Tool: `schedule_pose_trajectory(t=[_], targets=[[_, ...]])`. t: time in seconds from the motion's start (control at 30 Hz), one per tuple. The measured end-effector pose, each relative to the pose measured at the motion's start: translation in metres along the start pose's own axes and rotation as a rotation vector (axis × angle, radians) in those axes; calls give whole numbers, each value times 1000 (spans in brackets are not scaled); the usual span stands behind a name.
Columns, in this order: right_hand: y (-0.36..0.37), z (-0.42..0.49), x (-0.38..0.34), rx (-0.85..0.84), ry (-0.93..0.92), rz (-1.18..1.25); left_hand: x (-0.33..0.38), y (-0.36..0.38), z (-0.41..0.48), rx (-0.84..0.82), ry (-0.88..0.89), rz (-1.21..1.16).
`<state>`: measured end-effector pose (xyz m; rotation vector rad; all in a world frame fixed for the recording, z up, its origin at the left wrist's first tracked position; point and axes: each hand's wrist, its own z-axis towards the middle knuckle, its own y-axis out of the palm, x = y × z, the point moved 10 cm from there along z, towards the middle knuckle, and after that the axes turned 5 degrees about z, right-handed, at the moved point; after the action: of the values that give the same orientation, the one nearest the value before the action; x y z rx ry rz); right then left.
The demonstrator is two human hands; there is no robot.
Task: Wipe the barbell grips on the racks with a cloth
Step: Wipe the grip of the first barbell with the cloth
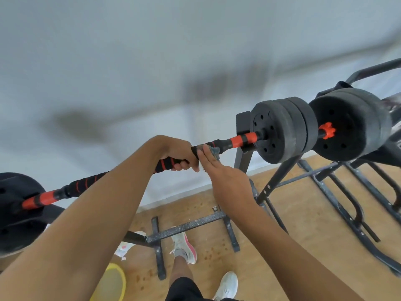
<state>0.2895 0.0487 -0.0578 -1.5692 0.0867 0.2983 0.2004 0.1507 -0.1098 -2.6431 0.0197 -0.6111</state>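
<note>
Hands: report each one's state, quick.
Left hand: gripping the barbell grip.
Right hand: open, straight fingers pressing the cloth against it.

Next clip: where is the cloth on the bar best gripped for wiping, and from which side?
Likely where the cloth bunches on the bar, right hand coming from the near side and curling over the top: the round shaft suits a wraparound hold, and the left hand occupies the foam grip just to its left.
</note>
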Motion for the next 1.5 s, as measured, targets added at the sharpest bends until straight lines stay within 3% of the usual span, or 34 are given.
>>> schedule_pose_trajectory(t=[0.2, 0.3, 0.7, 0.83, 1.03, 1.1, 1.2, 1.33, 1.5], targets=[[-8, -19, 30, 52, 1, 479, 1, -9, 1, 152, 83, -6], [-33, -5, 34, 242, -9, 442, 2, -9, 0, 150, 68, -7], [-54, 59, 27, 398, 86, 325, 3, -16, -12, 337, 58, 11], [-62, 87, 48, 320, 131, 284, 4, -17, -14, 386, 72, 26], [-62, 51, 58, 265, 127, 489, 4, -16, -16, 405, 74, 34], [-46, 39, 55, 208, 123, 486, 4, -16, -15, 383, 69, 21], [-45, 44, 50, 251, 121, 361, 5, -17, -16, 396, 59, 33], [-57, 61, 36, 294, 106, 226, 4, -22, -20, 485, 37, 104], [-56, 79, 43, 195, 135, 255, 5, -23, -24, 681, -54, 352]])
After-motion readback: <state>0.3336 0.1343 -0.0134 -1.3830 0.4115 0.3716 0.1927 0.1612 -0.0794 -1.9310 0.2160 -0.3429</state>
